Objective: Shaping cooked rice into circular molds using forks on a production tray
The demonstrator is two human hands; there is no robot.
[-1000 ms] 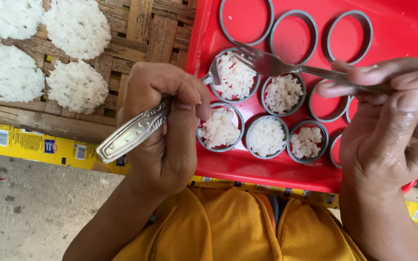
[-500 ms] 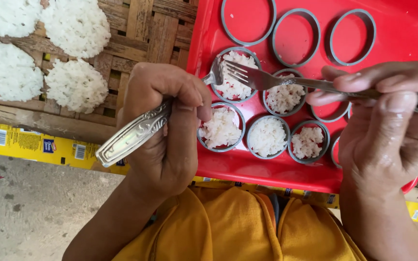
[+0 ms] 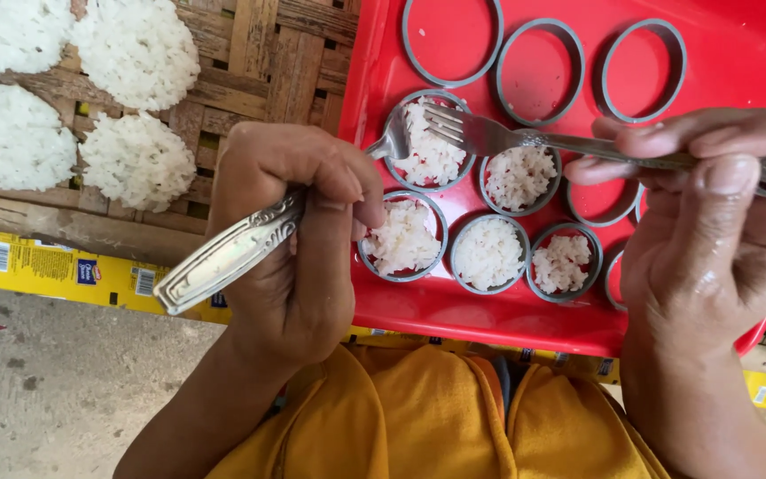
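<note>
Rice [image 3: 430, 151], white and clumped, sits heaped in the grey ring mould [image 3: 432, 140] at the upper left of the filled group on the red tray [image 3: 383, 53]. My left hand [image 3: 299, 239] is curled in a fist around the ornate handle of a spoon [image 3: 232, 253], thumb and fingers pressed together on the shaft, its bowl touching the near edge of that ring. My right hand [image 3: 711, 231] pinches a fork [image 3: 489, 133] between thumb and forefinger, the other fingers folded beneath; the tines rest on the same heap.

Four more rings just beside it hold rice, one of them a levelled disc [image 3: 488, 253]; three rings [image 3: 543, 66] at the far edge show only red tray. On the woven bamboo mat [image 3: 259, 53] to the left lie unmoulded rice cakes [image 3: 139, 160], near one another.

I judge the rice soft, sticky and light, prone to cling to metal and to crumble if pried. The thin rings look stiff but easily nudged, so they are best gripped by the outer wall. The utensils are rigid; hold them mid-handle.
</note>
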